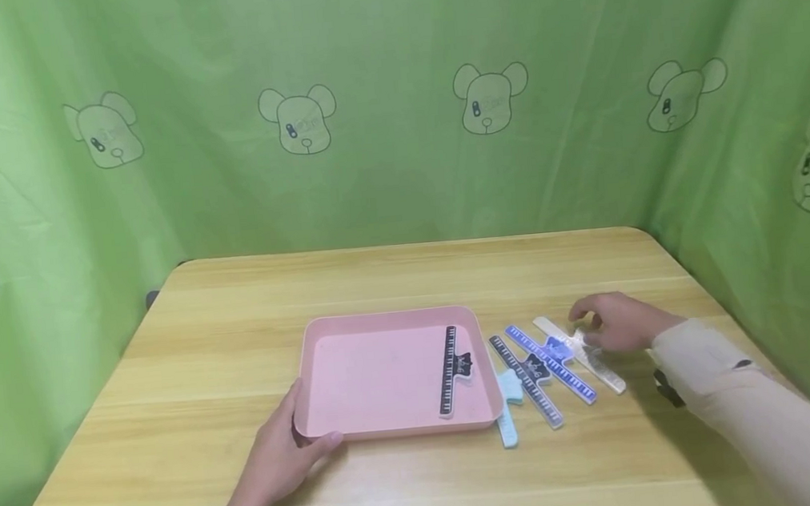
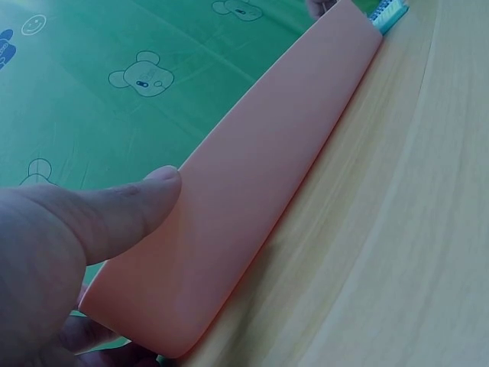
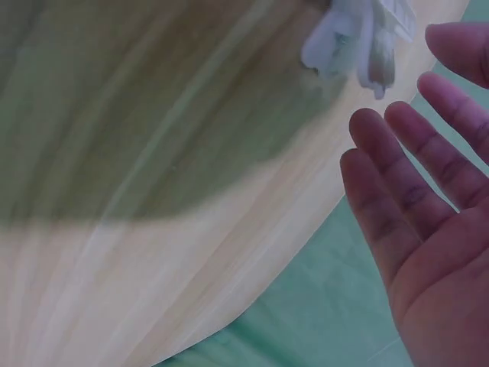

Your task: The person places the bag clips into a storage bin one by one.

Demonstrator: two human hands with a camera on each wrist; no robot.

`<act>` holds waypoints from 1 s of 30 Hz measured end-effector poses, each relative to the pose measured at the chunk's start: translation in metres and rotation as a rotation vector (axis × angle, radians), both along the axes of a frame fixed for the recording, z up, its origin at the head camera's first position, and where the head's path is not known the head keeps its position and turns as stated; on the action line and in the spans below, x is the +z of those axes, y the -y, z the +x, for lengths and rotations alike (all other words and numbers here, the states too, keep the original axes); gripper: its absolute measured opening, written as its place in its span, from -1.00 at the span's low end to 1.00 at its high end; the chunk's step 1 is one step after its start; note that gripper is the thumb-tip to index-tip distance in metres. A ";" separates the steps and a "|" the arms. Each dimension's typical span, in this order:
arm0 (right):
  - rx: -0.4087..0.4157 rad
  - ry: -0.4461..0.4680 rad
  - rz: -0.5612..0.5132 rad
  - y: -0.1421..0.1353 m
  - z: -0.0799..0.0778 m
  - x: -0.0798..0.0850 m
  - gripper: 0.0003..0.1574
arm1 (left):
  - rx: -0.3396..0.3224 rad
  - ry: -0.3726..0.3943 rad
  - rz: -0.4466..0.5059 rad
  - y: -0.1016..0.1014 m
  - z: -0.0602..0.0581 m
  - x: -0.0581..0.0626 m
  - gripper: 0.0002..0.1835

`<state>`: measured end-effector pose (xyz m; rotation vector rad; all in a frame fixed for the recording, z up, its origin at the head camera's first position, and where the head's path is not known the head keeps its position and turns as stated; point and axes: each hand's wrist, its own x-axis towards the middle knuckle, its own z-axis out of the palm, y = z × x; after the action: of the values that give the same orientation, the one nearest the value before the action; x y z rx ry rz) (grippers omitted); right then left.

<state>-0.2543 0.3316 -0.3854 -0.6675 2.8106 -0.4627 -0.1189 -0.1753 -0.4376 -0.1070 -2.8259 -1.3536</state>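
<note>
A pink tray (image 1: 385,433) has its near left corner gripped by my left hand (image 1: 278,457). In the left wrist view the thumb (image 2: 145,202) presses the tray's outer wall (image 2: 252,153), with the fingers partly hidden round the corner. Inside the tray, on its right side, lies a black page clip (image 1: 448,374) with a piano-key pattern. My right hand (image 1: 621,321) hovers at a clear-white page clip (image 1: 607,376). The right wrist view shows that hand's fingers (image 3: 412,183) spread and relaxed, apart from the white clip's handle (image 3: 374,61).
Between the tray and the white clip lie a blue clip (image 1: 575,383), another black clip (image 1: 544,405) and a light-blue clip (image 1: 509,429), partly hidden by the tray's right edge. The wooden table (image 1: 425,484) is bounded by a green curtain (image 1: 399,189) with bear faces.
</note>
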 end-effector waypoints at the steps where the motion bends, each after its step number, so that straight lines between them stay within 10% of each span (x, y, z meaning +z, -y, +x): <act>1: 0.011 -0.009 0.001 0.000 0.001 -0.001 -0.59 | 0.001 0.001 0.002 0.000 0.000 0.000 0.14; 30: 0.036 -0.105 0.020 -0.002 0.011 -0.020 -0.50 | -0.028 -0.028 -0.022 -0.002 0.001 0.000 0.04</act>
<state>-0.2435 0.3332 -0.4057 -0.7582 2.8913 -0.4030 -0.1182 -0.1732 -0.4379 -0.1647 -2.8268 -1.3161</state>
